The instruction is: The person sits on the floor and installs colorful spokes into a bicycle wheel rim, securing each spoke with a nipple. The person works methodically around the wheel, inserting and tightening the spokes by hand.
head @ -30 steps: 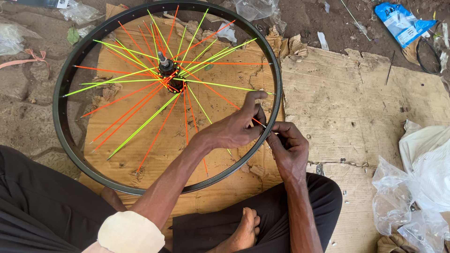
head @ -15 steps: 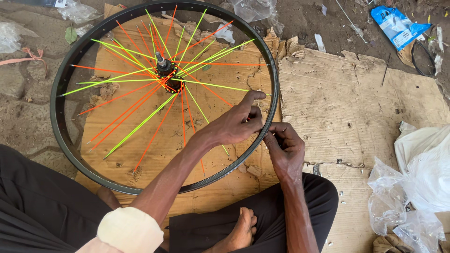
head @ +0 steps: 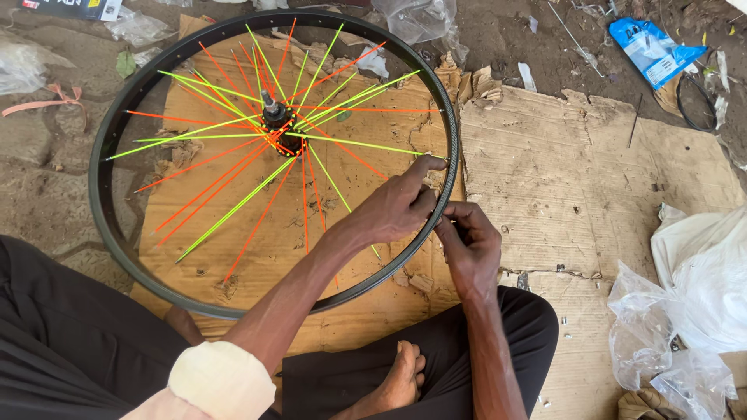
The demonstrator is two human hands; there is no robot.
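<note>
We see a black bicycle wheel rim (head: 105,225) lying flat on a sheet of brown cardboard (head: 591,187) spread on the dirt ground, its orange and yellow-green spokes (head: 233,206) fanning out from the hub (head: 278,124) near the rim's centre. Our left hand (head: 393,210) reaches across the inside of the rim to its right-hand edge, fingers curled and the forefinger stretched out along the rim wall; it pinches at a spot on the rim, though we cannot tell exactly what sits between the fingertips. Our right hand (head: 471,249) is just outside the rim at the same spot, fingers closed in a pinch against the rim's outer edge, touching the left hand's fingertips. Both hands meet at the rim's right side, nearest our folded legs. A bare foot (head: 401,381) rests below the rim. Right of the rim, well apart, lie crumpled clear plastic bags (head: 685,311); beyond the rim's far right is a blue packet (head: 650,47).
</note>
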